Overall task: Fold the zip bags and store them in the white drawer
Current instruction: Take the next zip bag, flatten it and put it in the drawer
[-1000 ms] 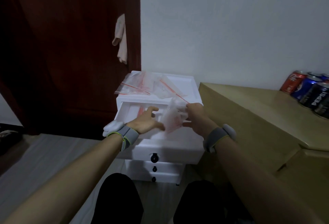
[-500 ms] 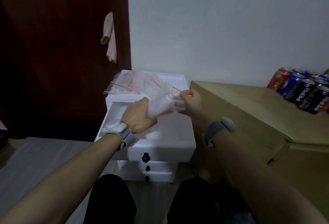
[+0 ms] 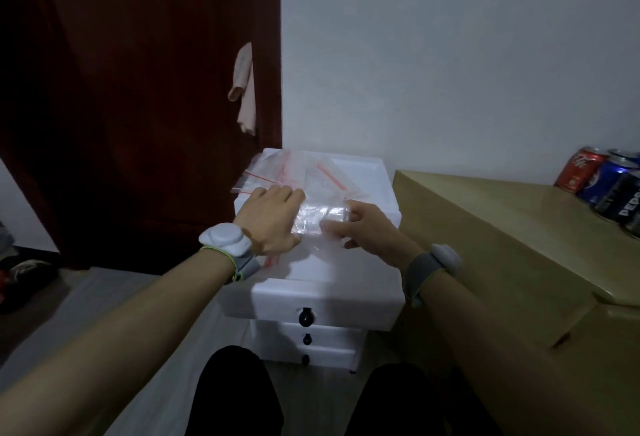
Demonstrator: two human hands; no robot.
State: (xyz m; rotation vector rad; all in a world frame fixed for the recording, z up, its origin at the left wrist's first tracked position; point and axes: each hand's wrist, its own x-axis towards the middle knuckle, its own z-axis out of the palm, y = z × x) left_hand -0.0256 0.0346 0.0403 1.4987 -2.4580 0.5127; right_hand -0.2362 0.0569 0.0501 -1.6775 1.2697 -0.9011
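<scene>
A small white drawer cabinet (image 3: 377,172) stands against the wall with its top drawer (image 3: 325,300) pulled out toward me. Several clear zip bags (image 3: 294,172) with red seal strips lie on the cabinet top. Both hands hold one clear, folded zip bag (image 3: 320,215) above the open drawer. My left hand (image 3: 272,221) lies palm down over the bag's left end, fingers flat. My right hand (image 3: 367,231) pinches its right end with fingertips. Another bag with a red strip (image 3: 272,260) shows inside the drawer under my left wrist.
A tan wooden cabinet (image 3: 502,245) stands to the right, with several soda cans (image 3: 602,182) at its back corner. A dark red door (image 3: 138,106) with a hanging cloth (image 3: 244,89) is on the left. My knees (image 3: 239,394) are in front of the lower drawers (image 3: 304,340).
Both hands carried the bag from in front of the drawer up over it. The bag went from loose and raised to flattened and folded between the hands. The camera view shifted.
</scene>
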